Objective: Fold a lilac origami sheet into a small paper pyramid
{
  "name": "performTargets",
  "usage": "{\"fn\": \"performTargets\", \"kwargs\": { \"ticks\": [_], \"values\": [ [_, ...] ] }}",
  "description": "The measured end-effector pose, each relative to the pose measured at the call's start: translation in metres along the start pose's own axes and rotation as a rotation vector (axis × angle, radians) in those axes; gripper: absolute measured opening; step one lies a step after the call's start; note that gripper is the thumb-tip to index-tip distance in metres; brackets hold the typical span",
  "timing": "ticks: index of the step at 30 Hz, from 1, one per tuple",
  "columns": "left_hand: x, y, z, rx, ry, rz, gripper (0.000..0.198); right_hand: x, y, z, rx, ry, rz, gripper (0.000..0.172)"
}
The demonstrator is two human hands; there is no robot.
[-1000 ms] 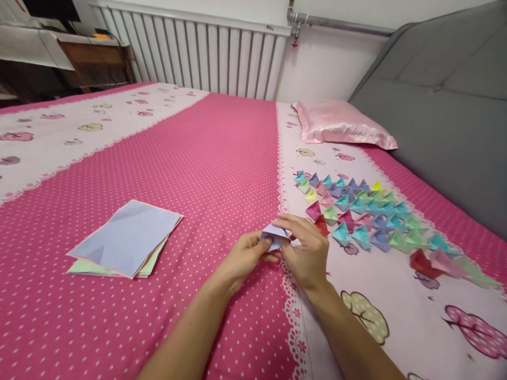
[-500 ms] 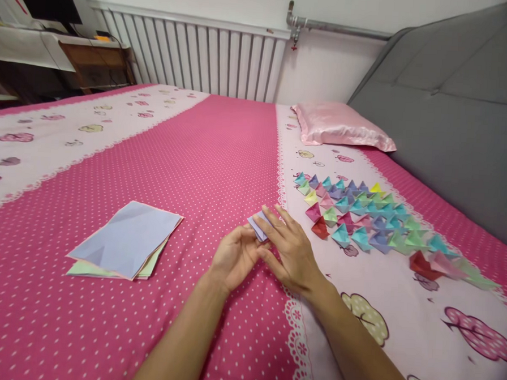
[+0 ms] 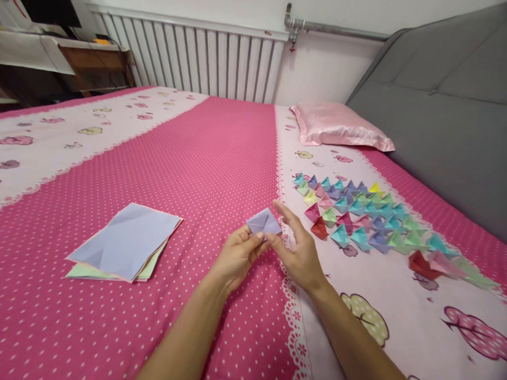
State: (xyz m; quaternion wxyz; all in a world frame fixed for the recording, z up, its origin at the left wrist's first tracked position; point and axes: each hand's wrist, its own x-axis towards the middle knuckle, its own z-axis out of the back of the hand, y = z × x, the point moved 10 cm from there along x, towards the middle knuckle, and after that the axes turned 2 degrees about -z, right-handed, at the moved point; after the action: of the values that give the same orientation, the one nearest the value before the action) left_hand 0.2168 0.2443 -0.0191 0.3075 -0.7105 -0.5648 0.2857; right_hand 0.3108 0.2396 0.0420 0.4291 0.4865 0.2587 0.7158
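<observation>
A small piece of lavender paper (image 3: 264,221), folded into a diamond with crease lines on its face, is held up above the bed. My left hand (image 3: 236,256) pinches its lower left part, thumb in front and fingers behind. At the lower right edge, my right hand (image 3: 299,255) has its thumb on the paper while its index finger stretches up past the right corner; its other fingers are mostly hidden. Left of my hands lies a stack of square paper sheets (image 3: 126,237), lavender on top with green beneath.
Several rows of small folded paper boats (image 3: 362,215) in many colours stand on the bed to the right. Behind them are a pink pillow (image 3: 342,125) and a grey headboard (image 3: 449,104). A white radiator (image 3: 201,54) runs along the wall, with a desk (image 3: 90,62) at far left.
The right hand's fingers have moved off the paper's face and to the right. The folded paper has turned, so its creased diamond face shows, with the left thumb now on it.
</observation>
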Motion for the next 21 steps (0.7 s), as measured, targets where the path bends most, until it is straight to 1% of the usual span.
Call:
{"fn": "performTargets", "kwargs": {
  "ticks": [2,3,5,7,9,14,18,21],
  "values": [
    [-0.001,0.001,-0.005,0.030,0.039,0.016,0.019,0.001,-0.016,0.011,0.123,-0.110,-0.108,0.057],
    [-0.002,0.002,-0.007,0.050,0.058,0.028,0.020,0.000,-0.023,0.012,0.176,-0.121,-0.159,0.053],
    [-0.004,0.005,-0.010,0.110,0.092,0.043,0.020,0.000,-0.034,0.007,0.267,-0.075,-0.251,0.040],
    [-0.005,0.006,-0.013,0.179,0.120,0.041,0.019,-0.002,-0.038,-0.001,0.345,-0.009,-0.323,0.026],
    [-0.006,0.008,-0.014,0.251,0.135,0.047,0.017,-0.003,-0.039,-0.003,0.396,0.008,-0.371,0.020],
    [-0.006,0.017,-0.010,0.380,0.143,0.110,0.022,-0.005,-0.036,0.000,0.413,-0.027,-0.424,0.021],
    [-0.007,0.021,-0.010,0.432,0.179,0.140,0.024,-0.004,-0.035,0.000,0.423,-0.030,-0.435,0.021],
    [-0.007,0.024,-0.009,0.445,0.181,0.167,0.027,-0.004,-0.036,0.001,0.422,-0.039,-0.434,0.021]
  ]
}}
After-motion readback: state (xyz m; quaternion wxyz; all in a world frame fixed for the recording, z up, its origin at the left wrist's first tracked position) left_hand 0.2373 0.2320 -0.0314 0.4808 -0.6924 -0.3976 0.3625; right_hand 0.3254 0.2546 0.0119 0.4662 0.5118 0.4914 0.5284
